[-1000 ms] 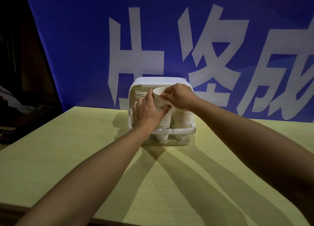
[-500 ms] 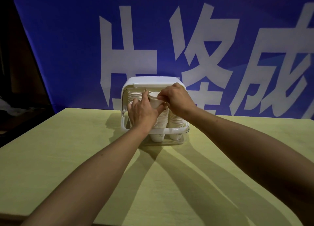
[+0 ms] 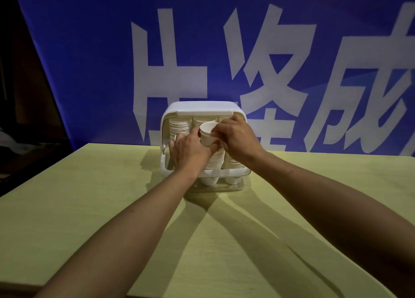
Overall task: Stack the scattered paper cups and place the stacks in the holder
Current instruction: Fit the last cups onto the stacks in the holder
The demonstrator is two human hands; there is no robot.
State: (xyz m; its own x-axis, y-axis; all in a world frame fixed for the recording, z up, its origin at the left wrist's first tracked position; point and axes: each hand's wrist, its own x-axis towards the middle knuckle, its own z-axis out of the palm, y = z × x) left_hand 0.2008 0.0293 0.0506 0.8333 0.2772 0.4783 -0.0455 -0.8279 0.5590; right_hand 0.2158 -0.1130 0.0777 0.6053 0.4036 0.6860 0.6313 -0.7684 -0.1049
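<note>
A white cup holder [image 3: 203, 108] with a raised lid stands at the back middle of the table, with stacks of white paper cups [image 3: 179, 126] inside it. At its open front, a tall stack of paper cups [image 3: 208, 134] leans toward me. My left hand [image 3: 189, 150] grips this stack from the left, fingers curled round it. My right hand [image 3: 238, 138] pinches the top cup near its rim from the right. The lower ends of the stacks [image 3: 233, 180] poke out below the holder's front rail.
The yellow-green table [image 3: 89, 208] stretches toward me, its left edge dropping into a dark area. A blue banner [image 3: 89, 62] with large white characters hangs right behind the holder.
Both hands stay on the front stack at the holder's opening. The top cup has shifted slightly between the hands, and my head has moved a little.
</note>
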